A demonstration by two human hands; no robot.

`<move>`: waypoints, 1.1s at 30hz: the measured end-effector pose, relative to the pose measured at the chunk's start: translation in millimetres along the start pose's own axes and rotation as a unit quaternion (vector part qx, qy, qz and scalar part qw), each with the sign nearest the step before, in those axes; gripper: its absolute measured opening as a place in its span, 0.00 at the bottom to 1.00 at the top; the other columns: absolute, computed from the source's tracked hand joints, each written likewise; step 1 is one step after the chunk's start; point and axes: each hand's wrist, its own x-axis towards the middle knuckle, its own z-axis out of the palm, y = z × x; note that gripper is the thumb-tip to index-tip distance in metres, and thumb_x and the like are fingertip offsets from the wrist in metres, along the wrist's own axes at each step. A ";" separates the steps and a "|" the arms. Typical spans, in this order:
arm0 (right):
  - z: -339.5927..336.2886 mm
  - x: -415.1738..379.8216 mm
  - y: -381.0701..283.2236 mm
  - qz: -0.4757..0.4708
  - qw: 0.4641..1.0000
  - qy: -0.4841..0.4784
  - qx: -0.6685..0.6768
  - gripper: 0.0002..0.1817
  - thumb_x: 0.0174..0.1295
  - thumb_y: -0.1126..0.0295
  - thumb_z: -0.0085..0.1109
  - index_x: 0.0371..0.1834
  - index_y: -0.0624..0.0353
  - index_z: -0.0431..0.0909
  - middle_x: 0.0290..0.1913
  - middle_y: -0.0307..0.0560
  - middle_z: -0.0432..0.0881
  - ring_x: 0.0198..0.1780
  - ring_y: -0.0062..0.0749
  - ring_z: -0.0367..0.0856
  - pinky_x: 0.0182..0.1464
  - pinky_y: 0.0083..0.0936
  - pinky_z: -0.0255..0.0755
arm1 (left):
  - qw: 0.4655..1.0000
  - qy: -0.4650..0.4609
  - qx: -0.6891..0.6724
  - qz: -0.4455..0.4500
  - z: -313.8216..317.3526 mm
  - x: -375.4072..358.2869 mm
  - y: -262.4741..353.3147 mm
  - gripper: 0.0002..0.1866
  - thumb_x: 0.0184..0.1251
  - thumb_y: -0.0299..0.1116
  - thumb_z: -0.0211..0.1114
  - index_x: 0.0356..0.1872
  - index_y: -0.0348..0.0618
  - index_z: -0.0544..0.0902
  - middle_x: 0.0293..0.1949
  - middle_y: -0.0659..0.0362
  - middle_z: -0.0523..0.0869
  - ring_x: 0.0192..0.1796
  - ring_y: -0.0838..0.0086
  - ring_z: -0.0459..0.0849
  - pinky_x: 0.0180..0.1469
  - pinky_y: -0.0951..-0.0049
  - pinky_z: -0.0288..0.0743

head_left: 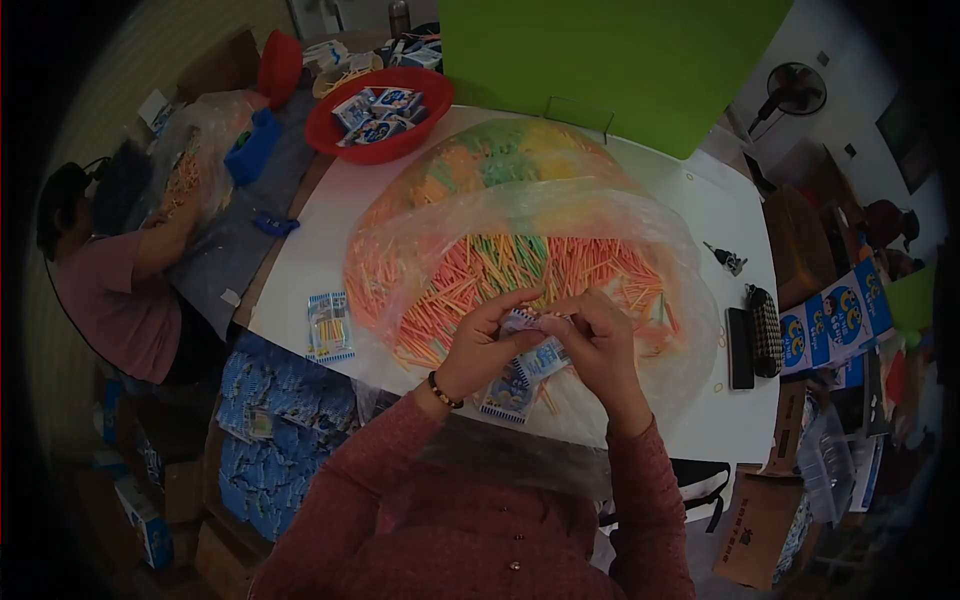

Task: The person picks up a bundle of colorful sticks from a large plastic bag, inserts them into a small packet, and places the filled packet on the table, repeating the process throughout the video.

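Both hands meet over the near edge of a big clear plastic bag (640, 215) full of thin coloured sticks (500, 265). My left hand (487, 345) pinches one side of a small printed packet (522, 322), and my right hand (598, 345) pinches its other side, fingertips close together. Just below the hands, more blue and white packets (510, 393) lie on the bag's near edge. To the left on the white table (285, 320) is a flat packet with sticks showing inside (328, 325).
A red basin (380, 150) of packets stands at the back left. Keys (727, 260), a phone (739, 348) and a checkered case (763, 330) lie at the right. Another person (125, 290) works at the far left. Blue packets (280, 450) fill a box below the table.
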 end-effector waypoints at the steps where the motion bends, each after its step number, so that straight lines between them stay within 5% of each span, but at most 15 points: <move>1: 2.1 1.5 2.0 0.027 0.993 0.055 0.104 0.04 0.64 0.75 0.62 0.41 0.59 0.82 0.31 0.32 0.73 0.31 0.15 0.69 0.32 0.15 0.62 | 1.000 -0.001 0.028 -0.001 -0.1 -1.0 0.7 0.27 0.65 0.19 0.66 0.66 0.42 0.73 0.50 0.61 0.85 0.51 0.81 0.82 0.52 0.79 0.77; 5: -3.9 4.4 -2.9 0.143 0.942 0.145 0.266 0.05 0.70 0.69 0.56 0.40 0.58 0.80 0.35 0.34 0.76 0.33 0.16 0.71 0.35 0.14 0.63 | 0.998 -0.008 0.054 -0.022 -5.2 -4.9 5.2 0.25 0.64 0.22 0.67 0.63 0.43 0.76 0.50 0.62 0.84 0.50 0.82 0.82 0.51 0.80 0.77; 11: -21.2 1.1 15.0 0.161 0.796 0.282 0.512 0.07 0.77 0.65 0.43 0.41 0.52 0.68 0.35 0.35 0.73 0.33 0.21 0.71 0.42 0.24 0.71 | 0.989 0.126 -0.047 0.062 -20.0 -40.6 49.7 0.13 0.65 0.21 0.65 0.49 0.40 0.79 0.45 0.61 0.83 0.46 0.78 0.83 0.48 0.77 0.80; 13: -40.9 -22.8 42.3 0.142 0.795 0.236 0.541 0.07 0.77 0.65 0.43 0.41 0.52 0.69 0.34 0.35 0.72 0.32 0.21 0.70 0.42 0.25 0.71 | 0.956 0.261 -0.020 0.130 -36.1 -57.1 75.5 0.08 0.66 0.20 0.64 0.44 0.39 0.78 0.42 0.60 0.83 0.43 0.76 0.84 0.44 0.74 0.82; 20: -64.6 -51.0 62.0 0.184 0.783 0.262 0.533 0.06 0.77 0.64 0.44 0.44 0.52 0.68 0.33 0.33 0.69 0.31 0.18 0.68 0.40 0.21 0.68 | 0.900 0.336 0.261 0.098 -146.5 -83.2 80.3 0.12 0.69 0.22 0.61 0.53 0.37 0.78 0.43 0.59 0.84 0.40 0.79 0.84 0.41 0.77 0.81; 23: -73.1 -54.0 61.6 0.177 0.828 0.240 0.475 0.07 0.77 0.64 0.45 0.43 0.53 0.70 0.29 0.32 0.67 0.28 0.16 0.67 0.33 0.18 0.63 | 0.887 0.313 0.338 0.019 -183.0 -81.3 71.2 0.21 0.69 0.25 0.63 0.63 0.39 0.75 0.48 0.58 0.83 0.47 0.71 0.84 0.47 0.69 0.78; 25: -84.8 -57.4 56.9 0.198 0.866 0.238 0.392 0.07 0.75 0.64 0.48 0.42 0.54 0.71 0.27 0.31 0.66 0.27 0.15 0.65 0.31 0.17 0.60 | 0.611 0.249 0.736 0.152 -190.3 -74.5 66.3 0.25 0.65 0.29 0.67 0.63 0.41 0.75 0.52 0.55 0.81 0.57 0.60 0.79 0.59 0.58 0.70; 26: -88.5 -61.2 54.4 0.225 0.894 0.224 0.316 0.08 0.74 0.63 0.50 0.41 0.55 0.72 0.25 0.30 0.66 0.25 0.14 0.64 0.28 0.17 0.58 | 0.569 0.272 0.756 0.175 -171.0 -66.3 72.3 0.24 0.59 0.34 0.71 0.57 0.42 0.79 0.53 0.54 0.80 0.60 0.54 0.73 0.65 0.54 0.59; 27: -89.9 -62.9 53.2 0.229 0.894 0.232 0.308 0.08 0.74 0.63 0.50 0.41 0.55 0.72 0.25 0.30 0.66 0.25 0.14 0.64 0.28 0.17 0.58 | 0.577 0.266 0.752 0.177 -151.3 -59.3 75.5 0.24 0.59 0.34 0.71 0.57 0.42 0.79 0.53 0.54 0.80 0.60 0.54 0.73 0.65 0.54 0.59; 29: -88.5 -62.2 53.3 0.241 0.963 0.122 0.000 0.11 0.71 0.63 0.57 0.37 0.59 0.73 0.24 0.30 0.66 0.25 0.13 0.64 0.26 0.16 0.59 | 0.602 0.233 0.734 0.212 -111.5 -49.9 75.2 0.20 0.58 0.37 0.73 0.50 0.43 0.82 0.49 0.55 0.80 0.55 0.58 0.74 0.61 0.57 0.60; 30: -86.9 -62.1 58.0 0.240 0.962 0.082 -0.097 0.16 0.66 0.59 0.63 0.36 0.63 0.76 0.24 0.38 0.74 0.26 0.21 0.72 0.28 0.22 0.65 | 0.639 0.178 0.718 0.212 -87.2 -43.1 68.4 0.20 0.56 0.40 0.74 0.48 0.44 0.82 0.47 0.56 0.79 0.54 0.59 0.74 0.58 0.58 0.60; 31: -82.0 -61.8 64.0 0.239 0.962 0.083 -0.101 0.16 0.66 0.59 0.63 0.36 0.63 0.76 0.24 0.38 0.74 0.26 0.21 0.72 0.28 0.22 0.65 | 0.672 0.123 0.699 0.214 -60.9 -34.4 60.0 0.21 0.54 0.43 0.75 0.45 0.44 0.82 0.44 0.56 0.79 0.52 0.60 0.74 0.56 0.59 0.60; 33: -67.3 -59.8 77.2 0.208 0.915 0.035 -0.344 0.21 0.59 0.54 0.68 0.31 0.66 0.79 0.23 0.50 0.78 0.27 0.38 0.79 0.32 0.32 0.72 | 0.730 0.038 0.660 0.171 -13.9 -16.6 43.4 0.24 0.50 0.47 0.76 0.43 0.43 0.81 0.41 0.56 0.77 0.50 0.60 0.73 0.55 0.60 0.60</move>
